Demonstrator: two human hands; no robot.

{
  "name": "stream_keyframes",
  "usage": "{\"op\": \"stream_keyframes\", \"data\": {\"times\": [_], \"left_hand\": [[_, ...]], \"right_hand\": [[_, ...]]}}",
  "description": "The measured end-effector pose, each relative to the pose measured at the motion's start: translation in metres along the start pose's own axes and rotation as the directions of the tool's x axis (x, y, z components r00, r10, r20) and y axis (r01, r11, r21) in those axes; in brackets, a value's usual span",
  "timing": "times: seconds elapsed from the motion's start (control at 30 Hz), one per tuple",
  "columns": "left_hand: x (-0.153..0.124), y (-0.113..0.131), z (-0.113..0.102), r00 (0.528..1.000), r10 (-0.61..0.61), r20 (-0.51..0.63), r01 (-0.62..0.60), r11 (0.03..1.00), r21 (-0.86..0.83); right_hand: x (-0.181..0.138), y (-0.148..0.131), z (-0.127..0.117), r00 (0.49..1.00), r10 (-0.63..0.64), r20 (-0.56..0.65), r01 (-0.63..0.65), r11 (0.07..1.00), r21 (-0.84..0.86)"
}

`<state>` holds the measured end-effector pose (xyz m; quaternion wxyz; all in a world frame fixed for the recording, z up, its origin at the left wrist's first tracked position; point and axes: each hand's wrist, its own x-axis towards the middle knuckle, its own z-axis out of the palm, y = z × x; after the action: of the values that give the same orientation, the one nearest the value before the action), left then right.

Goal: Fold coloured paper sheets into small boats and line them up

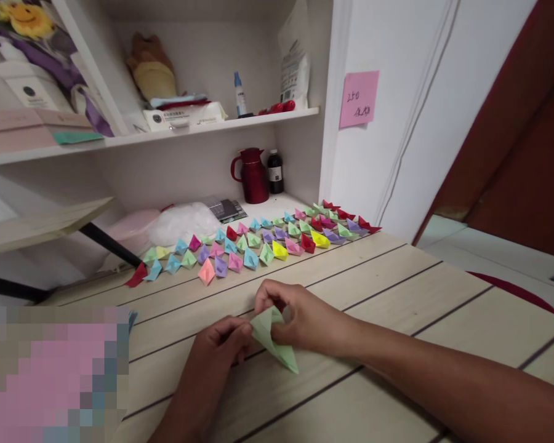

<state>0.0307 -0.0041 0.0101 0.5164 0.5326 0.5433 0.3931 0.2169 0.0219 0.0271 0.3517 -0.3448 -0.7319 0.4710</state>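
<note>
Both my hands pinch a light green folded paper piece (273, 339) just above the wooden table (388, 289). My left hand (216, 351) grips its left edge with thumb and fingers closed. My right hand (300, 317) holds the top and right side, fingers curled round it. The paper's pointed tip reaches down to the right. Beyond my hands lie rows of small folded paper boats (258, 243) in many colours, stretching from the left towards the far right.
A dark red jug (253, 176) and a dark bottle (275, 171) stand at the back under a white shelf (221, 126). A white plastic bag (184, 223) lies left of them. A pink note (359, 98) hangs on the wall. A blurred patch covers the lower left.
</note>
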Motion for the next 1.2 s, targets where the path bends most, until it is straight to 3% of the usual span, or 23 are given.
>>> {"op": "stream_keyframes", "data": {"times": [0.1,0.23,0.4,0.5,0.6,0.7,0.9,1.07,1.2], "left_hand": [[0.004,-0.005,-0.002,0.995,0.053,-0.089,-0.042,0.992,0.123],[0.008,-0.012,-0.007,0.981,0.128,-0.144,-0.112,0.987,0.111],[0.007,-0.017,-0.016,0.955,0.228,-0.188,-0.172,0.947,0.272],[0.004,-0.017,-0.016,0.941,0.308,-0.139,-0.234,0.891,0.389],[0.003,-0.019,-0.012,0.933,0.36,-0.005,-0.314,0.82,0.479],[0.004,-0.021,-0.01,0.937,0.346,0.051,-0.316,0.774,0.549],[0.008,-0.029,-0.012,0.93,0.367,0.033,-0.275,0.632,0.725],[0.007,-0.031,-0.01,0.921,0.386,0.039,-0.279,0.588,0.759],[0.005,-0.029,-0.008,0.922,0.385,0.036,-0.265,0.561,0.784]], "right_hand": [[0.003,0.012,0.005,0.998,-0.055,-0.038,0.048,0.985,-0.165],[0.01,0.027,0.011,0.993,-0.068,-0.097,0.03,0.938,-0.346],[0.014,0.036,0.009,0.993,-0.095,-0.07,0.051,0.879,-0.475],[0.013,0.038,0.007,0.992,-0.128,-0.024,0.094,0.834,-0.544],[0.012,0.038,0.006,0.99,-0.137,0.024,0.124,0.788,-0.603],[0.011,0.037,0.006,0.989,-0.134,0.058,0.141,0.774,-0.618],[0.012,0.035,0.003,0.993,-0.085,0.083,0.115,0.862,-0.493],[0.012,0.033,0.009,0.996,-0.038,0.076,0.07,0.867,-0.494],[0.01,0.03,0.016,0.996,-0.073,0.043,0.084,0.881,-0.465]]}}
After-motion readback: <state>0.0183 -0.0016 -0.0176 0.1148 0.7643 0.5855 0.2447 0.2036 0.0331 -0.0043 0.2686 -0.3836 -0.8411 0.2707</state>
